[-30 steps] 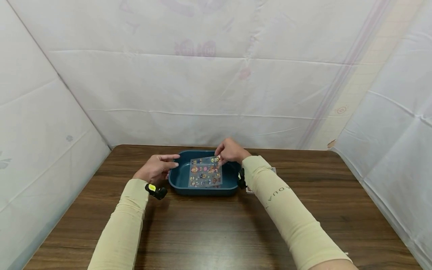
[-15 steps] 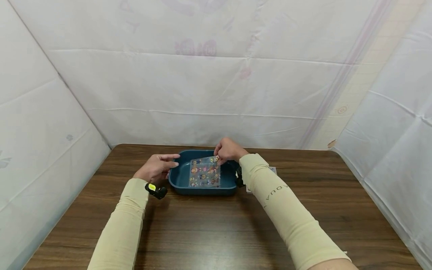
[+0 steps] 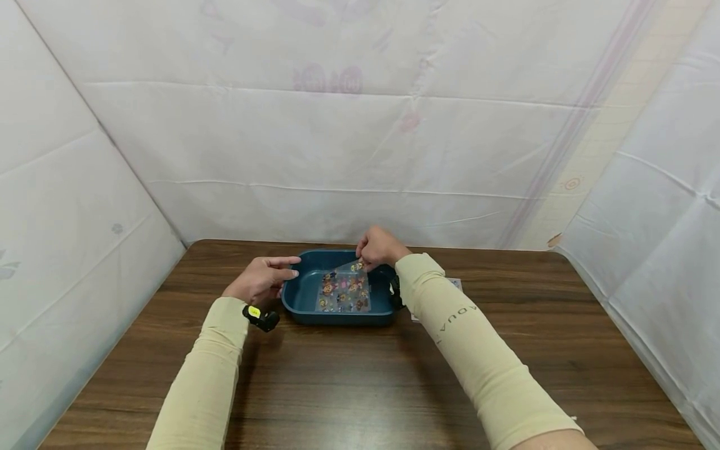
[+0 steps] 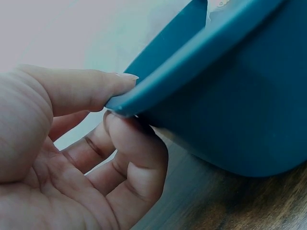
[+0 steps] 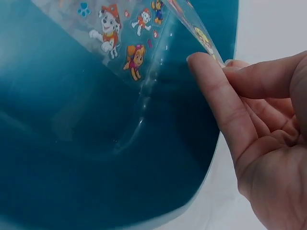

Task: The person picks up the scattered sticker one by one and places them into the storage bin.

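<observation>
A dark teal, rounded rectangular basin [image 3: 304, 284] stands near the table's back edge. My left hand [image 3: 256, 280] pinches its left rim; in the left wrist view the thumb lies on top and curled fingers sit under the lip. Inside the basin is a clear sticker sheet [image 3: 345, 292] printed with colourful cartoon dogs. My right hand [image 3: 381, 247] pinches the far right corner of a sheet between thumb and index finger, holding that corner raised at the back rim. In the right wrist view the lifted edge [image 5: 199, 33] slants up to the fingertips, above printed film [image 5: 115, 38] lying lower.
A pale printed card [image 3: 455, 284] lies on the brown wooden table [image 3: 343, 381] right of the basin, partly hidden under the right forearm. White sheeting [image 3: 253, 137] rises behind the table and on both sides.
The sheet's front part has sunk flatter into the basin while its pinched corner stays up. My right hand has shifted very slightly left. The left hand holds still.
</observation>
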A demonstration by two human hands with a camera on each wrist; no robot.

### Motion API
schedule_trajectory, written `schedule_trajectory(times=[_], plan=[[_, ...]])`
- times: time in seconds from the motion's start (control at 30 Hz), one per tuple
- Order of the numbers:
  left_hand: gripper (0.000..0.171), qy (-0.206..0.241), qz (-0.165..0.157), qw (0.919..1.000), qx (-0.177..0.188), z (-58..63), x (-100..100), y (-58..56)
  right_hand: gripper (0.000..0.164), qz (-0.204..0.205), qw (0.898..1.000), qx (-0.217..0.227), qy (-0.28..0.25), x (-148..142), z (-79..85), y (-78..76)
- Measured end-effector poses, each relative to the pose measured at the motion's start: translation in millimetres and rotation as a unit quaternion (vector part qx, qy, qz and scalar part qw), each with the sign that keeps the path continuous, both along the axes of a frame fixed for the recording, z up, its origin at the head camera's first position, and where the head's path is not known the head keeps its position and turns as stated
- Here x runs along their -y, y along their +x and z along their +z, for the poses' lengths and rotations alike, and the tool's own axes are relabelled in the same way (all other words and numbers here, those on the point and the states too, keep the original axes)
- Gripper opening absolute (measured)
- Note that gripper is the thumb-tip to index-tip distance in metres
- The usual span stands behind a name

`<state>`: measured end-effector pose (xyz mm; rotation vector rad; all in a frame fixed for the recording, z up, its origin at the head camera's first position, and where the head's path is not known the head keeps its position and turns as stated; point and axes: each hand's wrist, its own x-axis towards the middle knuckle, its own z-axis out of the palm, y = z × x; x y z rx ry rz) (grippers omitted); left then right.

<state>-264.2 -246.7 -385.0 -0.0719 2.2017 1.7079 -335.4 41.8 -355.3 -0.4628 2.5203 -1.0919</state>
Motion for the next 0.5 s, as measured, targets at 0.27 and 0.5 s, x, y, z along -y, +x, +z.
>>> schedule_trajectory(times=[0.27, 0.5], plan=[[0.053, 0.002, 0.006, 1.0, 0.001, -21.5, 8.8, -15.8, 0.023, -0.004, 0.999, -0.02, 0.028, 4.0, 0.2, 0.9], [0.053, 0.002, 0.007, 1.0, -0.002, -24.8, 10.1, -17.2, 0.022, -0.003, 0.999, -0.02, 0.032, 3.6, -1.9, 0.0]])
